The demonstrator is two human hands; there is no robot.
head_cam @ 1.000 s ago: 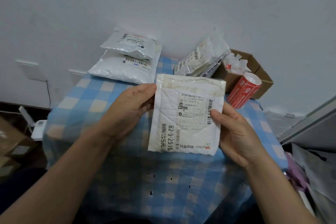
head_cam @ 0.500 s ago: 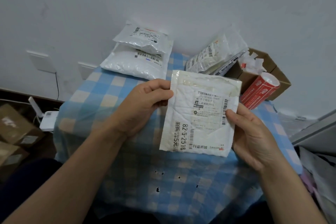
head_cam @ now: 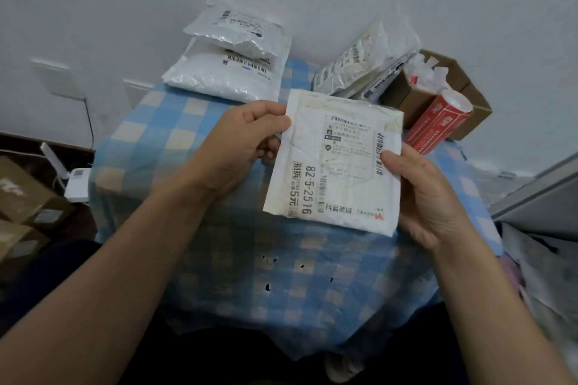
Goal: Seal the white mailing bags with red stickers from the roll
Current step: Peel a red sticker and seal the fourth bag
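White bag (head_cam: 334, 166): held up in the middle of the frame, above the bench (head_cam: 150, 141), printed label facing me. Its top edge is yellowed and crinkled, and I can see no red sticker on it.
Left hand (head_cam: 240, 147): pinching the bag's upper left edge, thumb on the front, fingers curled behind.
Right hand (head_cam: 419, 194): gripping the right edge, thumb lying over the barcode strip, fingers hidden behind the bag.
Red roll (head_cam: 438, 122): right of the frame, leaning on the cardboard box (head_cam: 469, 94), apart from both hands.
Other bags (head_cam: 231, 72): two stacked at upper left of centre; more lean beside the box.
Step in hand: I judge I am looking for the open end before sealing it.
Doing it well: I would lay the bag flat on the bench, press the crinkled top edge smooth, keep one hand on it, and send the other to the roll.
Risk: a sticker put over creases may lift, so flatten the edge first.
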